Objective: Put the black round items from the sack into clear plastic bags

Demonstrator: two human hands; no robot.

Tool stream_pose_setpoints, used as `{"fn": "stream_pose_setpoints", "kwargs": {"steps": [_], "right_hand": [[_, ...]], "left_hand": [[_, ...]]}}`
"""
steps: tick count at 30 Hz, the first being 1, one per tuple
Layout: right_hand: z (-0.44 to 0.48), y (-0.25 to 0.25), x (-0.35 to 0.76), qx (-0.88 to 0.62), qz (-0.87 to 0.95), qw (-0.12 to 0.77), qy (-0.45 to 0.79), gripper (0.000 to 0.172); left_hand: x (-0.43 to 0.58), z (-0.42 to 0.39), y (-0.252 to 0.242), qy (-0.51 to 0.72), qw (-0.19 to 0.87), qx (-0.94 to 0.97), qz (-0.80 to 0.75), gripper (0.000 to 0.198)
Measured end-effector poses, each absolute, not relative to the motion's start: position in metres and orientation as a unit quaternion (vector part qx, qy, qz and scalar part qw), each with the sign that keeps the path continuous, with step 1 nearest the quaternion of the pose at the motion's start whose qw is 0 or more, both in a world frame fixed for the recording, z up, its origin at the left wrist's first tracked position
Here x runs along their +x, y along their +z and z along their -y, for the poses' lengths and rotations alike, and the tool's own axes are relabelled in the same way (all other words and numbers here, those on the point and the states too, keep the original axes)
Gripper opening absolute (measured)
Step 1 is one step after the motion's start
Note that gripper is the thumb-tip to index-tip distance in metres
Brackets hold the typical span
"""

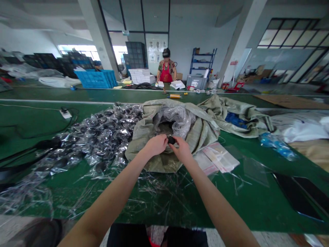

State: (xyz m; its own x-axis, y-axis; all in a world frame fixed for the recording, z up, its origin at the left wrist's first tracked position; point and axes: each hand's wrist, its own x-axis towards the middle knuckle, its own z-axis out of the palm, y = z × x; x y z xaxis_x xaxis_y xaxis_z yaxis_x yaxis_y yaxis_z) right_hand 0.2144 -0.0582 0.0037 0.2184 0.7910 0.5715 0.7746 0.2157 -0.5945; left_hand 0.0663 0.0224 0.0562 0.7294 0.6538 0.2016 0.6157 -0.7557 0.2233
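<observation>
A small black round piece (171, 140) is held between my two hands, over the near rim of an open woven sack (164, 163). My left hand (156, 145) is closed, its fingertips pinching at the piece's left side. From the right, the thumb and fingers of my right hand (182, 149) grip the same piece. Clear plastic lining (183, 120) bunches inside the sack's mouth, around a dark hollow. Left of the sack lies a big heap of dark round pieces wrapped in clear plastic (102, 132). Flat clear bags (218, 157) lie to the right of my right hand.
Plastic strips (159, 195) litter the green table (246, 212) near me. Two dark flat devices (295, 195) lie at the right. A second woven sack (246, 127) sits behind the bags. Across the table, a person in a red apron (166, 73) stands near a blue crate (96, 79).
</observation>
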Motion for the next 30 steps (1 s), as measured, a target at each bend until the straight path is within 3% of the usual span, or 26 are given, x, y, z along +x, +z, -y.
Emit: {"fn": "stream_pose_setpoints", "kwargs": {"steps": [7,15,23,30], "right_hand": [[0.051,0.019,0.211,-0.626,0.647,0.436,0.005,0.04],[0.031,0.034,0.226,-0.608,0.556,0.505,0.257,0.051],[0.019,0.052,0.224,-0.658,0.459,0.511,0.309,0.021],[0.019,0.057,0.222,-0.67,0.428,0.508,0.33,0.015]], "left_hand": [[0.063,-0.023,0.052,0.211,0.16,0.886,-0.38,0.026],[0.066,-0.032,0.034,0.277,0.392,0.767,-0.426,0.025],[0.063,-0.031,0.036,0.3,0.424,0.757,-0.396,0.02],[0.056,-0.029,0.038,0.313,0.431,0.765,-0.361,0.019]]}}
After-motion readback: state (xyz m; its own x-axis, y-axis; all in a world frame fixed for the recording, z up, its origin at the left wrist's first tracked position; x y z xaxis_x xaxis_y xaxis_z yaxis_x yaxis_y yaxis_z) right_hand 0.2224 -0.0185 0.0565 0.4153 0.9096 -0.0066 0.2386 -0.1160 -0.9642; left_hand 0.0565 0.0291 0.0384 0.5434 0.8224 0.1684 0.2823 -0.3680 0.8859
